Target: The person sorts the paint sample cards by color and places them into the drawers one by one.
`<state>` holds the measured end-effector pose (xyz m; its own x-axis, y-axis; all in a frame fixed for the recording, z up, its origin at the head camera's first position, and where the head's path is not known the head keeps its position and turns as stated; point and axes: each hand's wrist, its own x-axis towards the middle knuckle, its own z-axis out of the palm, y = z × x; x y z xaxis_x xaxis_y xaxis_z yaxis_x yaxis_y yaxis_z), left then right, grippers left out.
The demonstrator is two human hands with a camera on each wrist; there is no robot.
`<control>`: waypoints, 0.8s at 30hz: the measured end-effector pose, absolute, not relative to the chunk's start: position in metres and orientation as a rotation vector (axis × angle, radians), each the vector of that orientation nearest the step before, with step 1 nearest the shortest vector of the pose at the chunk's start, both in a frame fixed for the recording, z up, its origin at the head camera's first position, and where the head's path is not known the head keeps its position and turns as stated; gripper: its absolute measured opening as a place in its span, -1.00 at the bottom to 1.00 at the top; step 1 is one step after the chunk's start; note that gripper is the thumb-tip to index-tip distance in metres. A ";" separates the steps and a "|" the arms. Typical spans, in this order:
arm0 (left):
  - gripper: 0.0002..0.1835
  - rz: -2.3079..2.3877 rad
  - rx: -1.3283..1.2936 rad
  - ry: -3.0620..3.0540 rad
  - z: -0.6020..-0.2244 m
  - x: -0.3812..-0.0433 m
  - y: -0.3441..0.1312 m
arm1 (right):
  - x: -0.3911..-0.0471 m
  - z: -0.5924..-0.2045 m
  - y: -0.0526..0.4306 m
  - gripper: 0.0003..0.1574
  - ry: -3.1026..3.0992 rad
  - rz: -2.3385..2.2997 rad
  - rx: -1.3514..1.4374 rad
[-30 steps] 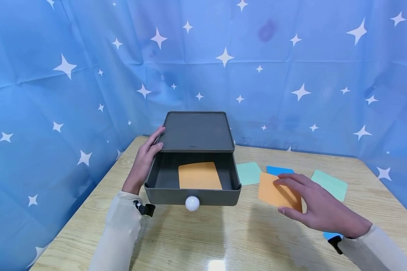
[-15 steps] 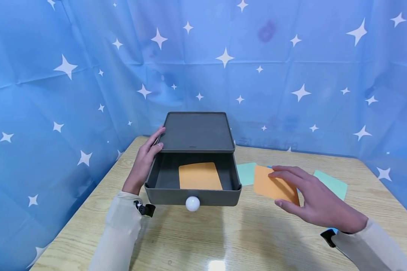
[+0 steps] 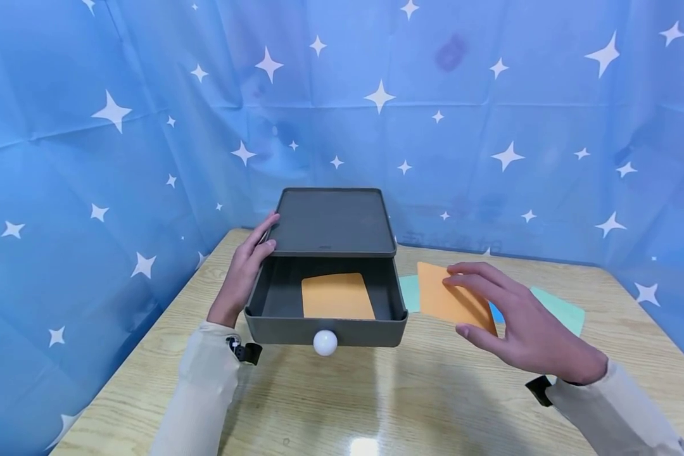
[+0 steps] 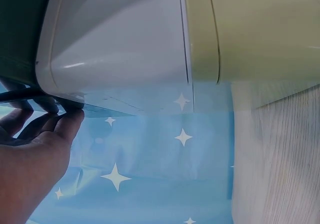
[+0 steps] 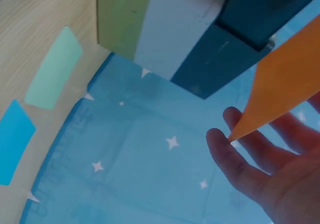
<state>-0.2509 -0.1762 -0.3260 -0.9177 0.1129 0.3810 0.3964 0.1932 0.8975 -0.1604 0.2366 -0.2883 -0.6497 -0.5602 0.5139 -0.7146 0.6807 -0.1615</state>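
Note:
A drawer cabinet [image 3: 333, 221] stands mid-table, its dark grey top drawer [image 3: 365, 332] pulled out by a white round knob [image 3: 325, 342]. One orange card [image 3: 336, 297] lies inside that drawer. My left hand [image 3: 239, 272] rests along the cabinet's upper left side, fingertips at the top edge; the left wrist view shows white and yellow tiers too. To the right of the drawer, my right hand [image 3: 519, 316] pinches a second orange card [image 3: 447, 297] between thumb and fingers, held tilted above the table. In the right wrist view, this card [image 5: 290, 74] tapers down to the fingertips.
Right of the cabinet, a mint green card [image 3: 410, 292] and a blue card [image 3: 496, 312] lie partly hidden behind the held card and hand. Another green card [image 3: 561, 310] lies farther right. A blue star-patterned curtain [image 3: 330, 95] hangs behind the wooden table [image 3: 313, 405].
My right hand has carried the orange card left and slightly up, toward the drawer, tilting it more upright. The left hand and the cabinet stay where they were.

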 end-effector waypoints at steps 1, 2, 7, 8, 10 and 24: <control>-0.44 -1.795 -0.488 -2.238 -0.326 -0.251 -0.176 | -0.161 -0.287 0.235 -0.21 -2.460 0.495 1.000; -0.44 -1.793 -0.488 -2.238 -0.326 -0.251 -0.176 | -0.161 -0.285 0.233 -0.20 -2.452 0.506 1.016; -0.44 -1.800 -0.492 -2.238 -0.325 -0.250 -0.176 | -0.161 -0.278 0.223 -0.21 -2.431 0.530 1.064; -0.44 -1.801 -0.495 -2.238 -0.325 -0.250 -0.175 | -0.161 -0.278 0.222 -0.22 -2.426 0.531 1.069; -0.44 -1.797 -0.498 -2.240 -0.325 -0.250 -0.175 | -0.161 -0.278 0.218 -0.24 -2.416 0.535 1.075; -0.44 -1.798 -0.500 -2.235 -0.326 -0.250 -0.176 | -0.165 -0.269 0.196 -0.33 -2.357 0.594 1.158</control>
